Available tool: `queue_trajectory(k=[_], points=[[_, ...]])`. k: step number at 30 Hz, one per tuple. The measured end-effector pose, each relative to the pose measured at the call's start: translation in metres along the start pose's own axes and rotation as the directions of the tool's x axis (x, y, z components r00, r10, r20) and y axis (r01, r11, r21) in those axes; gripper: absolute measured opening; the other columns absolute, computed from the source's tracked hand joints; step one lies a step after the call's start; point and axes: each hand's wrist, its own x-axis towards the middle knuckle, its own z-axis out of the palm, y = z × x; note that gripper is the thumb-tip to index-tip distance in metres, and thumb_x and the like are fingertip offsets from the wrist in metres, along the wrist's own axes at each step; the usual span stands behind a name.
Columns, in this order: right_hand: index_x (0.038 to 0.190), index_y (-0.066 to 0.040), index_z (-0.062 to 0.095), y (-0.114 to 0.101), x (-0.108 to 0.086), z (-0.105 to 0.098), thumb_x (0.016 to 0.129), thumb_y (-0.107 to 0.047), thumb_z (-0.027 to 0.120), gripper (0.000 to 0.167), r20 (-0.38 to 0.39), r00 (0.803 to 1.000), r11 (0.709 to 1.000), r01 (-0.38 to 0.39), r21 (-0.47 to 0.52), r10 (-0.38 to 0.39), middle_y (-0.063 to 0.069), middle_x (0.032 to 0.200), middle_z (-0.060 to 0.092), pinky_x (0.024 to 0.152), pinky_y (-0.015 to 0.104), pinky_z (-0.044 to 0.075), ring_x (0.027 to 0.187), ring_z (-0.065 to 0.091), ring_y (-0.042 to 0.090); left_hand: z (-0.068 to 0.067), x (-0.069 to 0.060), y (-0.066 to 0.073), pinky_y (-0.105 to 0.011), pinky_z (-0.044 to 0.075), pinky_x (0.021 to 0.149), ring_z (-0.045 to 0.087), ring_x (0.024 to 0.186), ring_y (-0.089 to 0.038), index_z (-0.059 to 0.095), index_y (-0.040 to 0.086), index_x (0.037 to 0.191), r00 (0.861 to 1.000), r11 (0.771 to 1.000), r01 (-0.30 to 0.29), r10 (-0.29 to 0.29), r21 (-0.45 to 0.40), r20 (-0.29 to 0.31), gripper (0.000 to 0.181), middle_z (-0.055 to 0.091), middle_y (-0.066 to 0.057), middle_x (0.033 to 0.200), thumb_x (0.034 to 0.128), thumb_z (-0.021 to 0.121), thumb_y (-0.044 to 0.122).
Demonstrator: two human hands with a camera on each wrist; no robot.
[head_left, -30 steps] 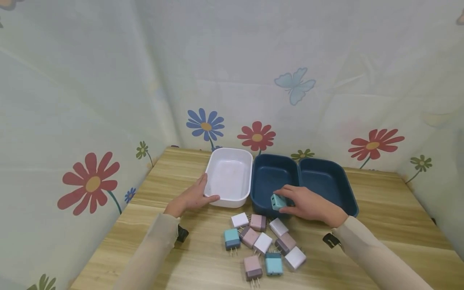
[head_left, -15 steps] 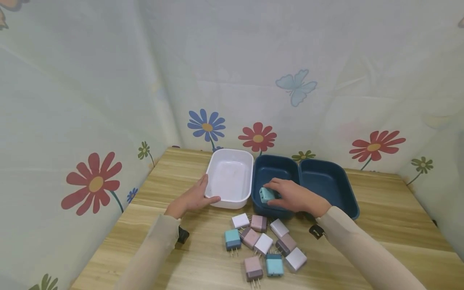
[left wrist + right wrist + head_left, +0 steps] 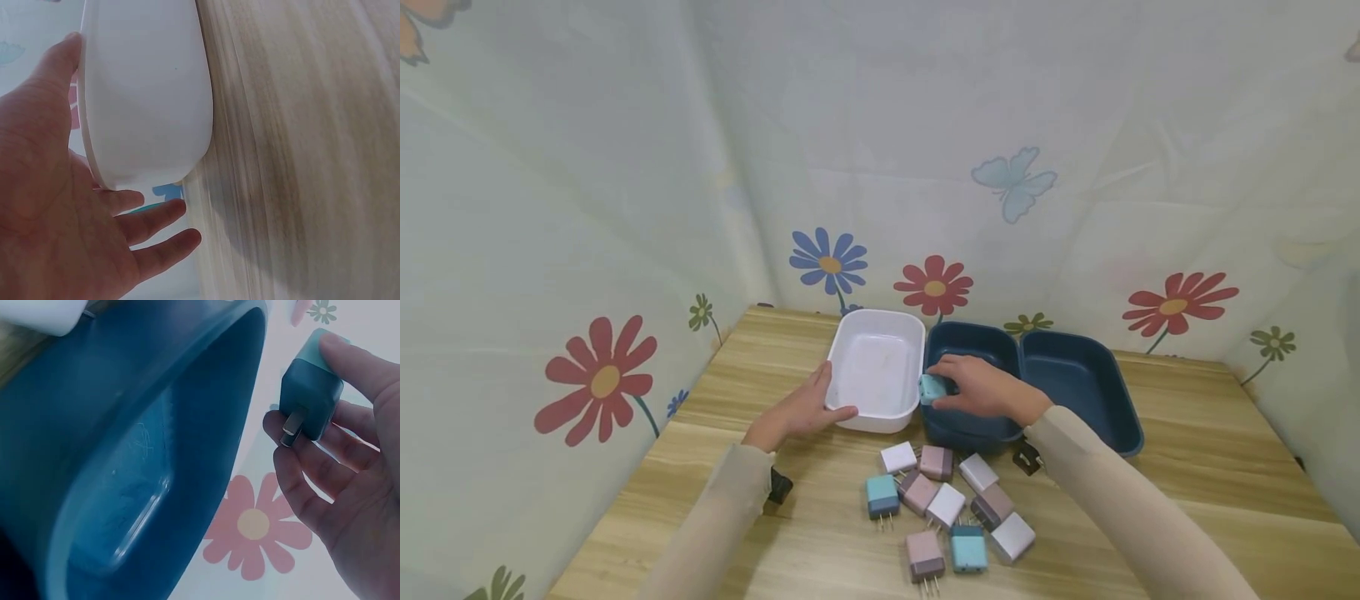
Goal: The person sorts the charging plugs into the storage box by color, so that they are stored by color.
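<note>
A: What lies nearest you?

B: Ten plugs (image 3: 946,504) on the table (image 3: 655,533), white, pink and teal; you have most of the work left, I'd judge.

A: And your hands?

B: Your left hand (image 3: 801,407) is at the white bin (image 3: 878,358), fingers spread; your right hand (image 3: 983,387) pinches a teal plug (image 3: 932,389), held up by the edge between the white bin and the middle bin (image 3: 973,337); it is not set down yet.

A: So what have you done?

B: Little, it seems; of the plugs in sight, only that teal plug is off the table; the right bin (image 3: 1075,371) stands past the middle bin.
</note>
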Motion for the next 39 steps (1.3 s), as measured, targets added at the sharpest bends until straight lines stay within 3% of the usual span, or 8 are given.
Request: queue_trajectory(k=[15,26,39], points=[[0.127,-0.006,0.059,0.010,0.028,0.008,0.084,-0.034,0.072,0.053,0.012,0.999,0.998,-0.051,0.022,0.051,0.003,0.109,0.058,0.082,0.028,0.049,0.092,0.053,0.014,0.004,0.003,-0.007,-0.046,0.015,0.111,0.007,0.141,-0.036,-0.004,-0.005,0.148,0.999,0.999,0.037,-0.037,-0.015,0.012,0.104,-0.003,-0.023,0.154,0.0882,0.052,0.060],[0.126,-0.003,0.059,0.015,0.035,0.017,0.083,-0.030,0.073,0.052,0.000,0.995,0.994,-0.096,0.057,0.096,0.009,0.115,0.059,0.089,0.032,0.048,0.096,0.054,0.018,0.009,0.003,-0.002,-0.046,0.015,0.111,0.006,0.141,-0.036,-0.004,-0.005,0.148,1.000,0.999,0.022,-0.022,-0.041,0.017,0.108,-0.003,-0.023,0.154,0.0859,0.056,0.060],[0.124,-0.009,0.061,0.012,0.056,0.019,0.080,-0.030,0.077,0.051,-0.012,0.985,0.982,-0.168,0.085,0.169,0.007,0.117,0.058,0.089,0.033,0.048,0.100,0.051,0.019,0.008,0.004,-0.002,-0.050,0.017,0.110,0.008,0.140,-0.039,-0.005,-0.005,0.148,1.000,0.998,0.016,-0.016,-0.066,-0.004,0.106,-0.003,-0.025,0.154,0.0873,0.059,0.054]])
